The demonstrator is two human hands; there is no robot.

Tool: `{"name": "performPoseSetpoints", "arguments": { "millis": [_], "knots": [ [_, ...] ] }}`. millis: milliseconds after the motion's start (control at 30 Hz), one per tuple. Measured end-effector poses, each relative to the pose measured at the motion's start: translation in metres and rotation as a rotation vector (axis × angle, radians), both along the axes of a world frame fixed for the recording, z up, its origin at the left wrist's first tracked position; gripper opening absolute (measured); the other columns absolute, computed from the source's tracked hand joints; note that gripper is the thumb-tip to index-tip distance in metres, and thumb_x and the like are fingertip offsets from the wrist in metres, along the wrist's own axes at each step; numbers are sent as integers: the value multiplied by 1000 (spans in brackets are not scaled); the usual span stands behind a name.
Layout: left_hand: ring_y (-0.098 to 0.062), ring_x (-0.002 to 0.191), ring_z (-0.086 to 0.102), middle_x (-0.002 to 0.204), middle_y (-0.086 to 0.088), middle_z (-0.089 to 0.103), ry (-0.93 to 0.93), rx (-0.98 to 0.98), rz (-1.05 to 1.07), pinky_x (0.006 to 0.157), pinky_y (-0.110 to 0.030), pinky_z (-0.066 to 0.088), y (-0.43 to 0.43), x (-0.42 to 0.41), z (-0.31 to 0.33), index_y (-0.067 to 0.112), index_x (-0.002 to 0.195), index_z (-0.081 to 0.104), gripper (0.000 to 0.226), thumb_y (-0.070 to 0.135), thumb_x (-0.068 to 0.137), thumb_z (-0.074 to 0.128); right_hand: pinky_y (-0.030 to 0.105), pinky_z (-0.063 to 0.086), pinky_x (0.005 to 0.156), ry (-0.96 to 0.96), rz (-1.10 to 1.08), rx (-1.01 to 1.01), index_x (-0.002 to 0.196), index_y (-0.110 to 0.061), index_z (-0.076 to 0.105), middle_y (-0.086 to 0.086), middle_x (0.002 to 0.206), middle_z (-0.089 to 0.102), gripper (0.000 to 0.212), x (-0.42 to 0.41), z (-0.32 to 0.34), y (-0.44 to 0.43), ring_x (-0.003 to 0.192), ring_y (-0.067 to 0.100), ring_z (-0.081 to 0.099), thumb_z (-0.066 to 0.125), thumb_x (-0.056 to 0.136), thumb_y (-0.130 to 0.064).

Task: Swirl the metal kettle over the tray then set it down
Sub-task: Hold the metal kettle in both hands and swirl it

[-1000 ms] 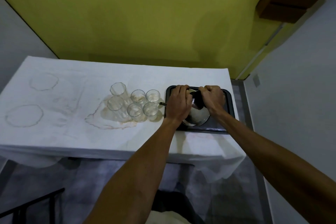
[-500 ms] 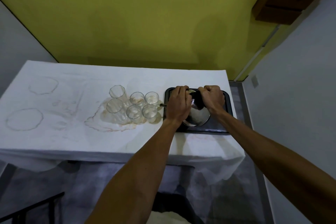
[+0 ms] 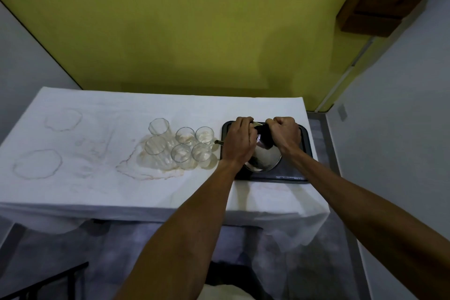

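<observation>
A: Under both sets of fingers, what's there?

B: The metal kettle (image 3: 263,158), over the dark tray (image 3: 307,153) at the counter's (image 3: 97,178) right end. Whether its base touches the tray I cannot tell; its shiny body shows just below the knuckles, toward the wrists.

A: How are the fingers placed?

B: The right hand (image 3: 285,133) is curled into a fist, fingers (image 3: 280,121) clamped on the kettle's black handle (image 3: 264,134). The left hand (image 3: 239,141) lies palm-down over the kettle's left side, fingers (image 3: 243,120) bent over its top, pressed against it. The two hands are near each other, the handle between them.

A: And the spout?

B: A thin spout (image 3: 218,142) pokes out just left of the left hand's thumb side, pointing at the glasses.

A: Which glasses?

B: Six clear drinking glasses (image 3: 181,146) stand clustered beyond the spout, well left of the fingers, on a brownish stain (image 3: 146,170) in the white tablecloth (image 3: 109,117). Farther left again, two faint ring stains (image 3: 37,164) mark the cloth. A yellow wall (image 3: 194,31) rises past the fingertips, behind the counter.
</observation>
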State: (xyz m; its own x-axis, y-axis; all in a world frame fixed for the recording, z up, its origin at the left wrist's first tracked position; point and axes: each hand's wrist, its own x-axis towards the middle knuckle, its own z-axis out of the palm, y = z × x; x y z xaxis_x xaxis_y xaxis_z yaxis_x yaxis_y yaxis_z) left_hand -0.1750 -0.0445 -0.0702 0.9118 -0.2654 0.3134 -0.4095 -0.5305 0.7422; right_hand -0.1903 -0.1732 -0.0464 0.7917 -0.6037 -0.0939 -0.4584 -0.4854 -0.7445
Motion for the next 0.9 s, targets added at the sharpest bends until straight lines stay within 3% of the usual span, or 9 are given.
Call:
{"name": "performPoseSetpoints", "arguments": {
  "millis": [233, 900],
  "knots": [
    [-32, 95, 59, 104, -17, 64, 11, -10, 13, 85, -42, 48, -2, 2, 3, 0, 109, 61, 48, 29, 92, 27, 33, 33, 56, 14, -15, -15, 49, -10, 40, 1, 49, 38, 39, 4, 5, 0, 53, 25, 40, 61, 74, -32],
    [-30, 95, 59, 106, -16, 64, -2, -1, 28, 85, -40, 47, 0, 7, 4, 1, 110, 62, 49, 29, 91, 27, 30, 30, 53, -14, 15, -20, 48, -11, 38, 1, 48, 35, 41, 5, 11, 1, 49, 20, 34, 61, 77, -27]
  ]
}}
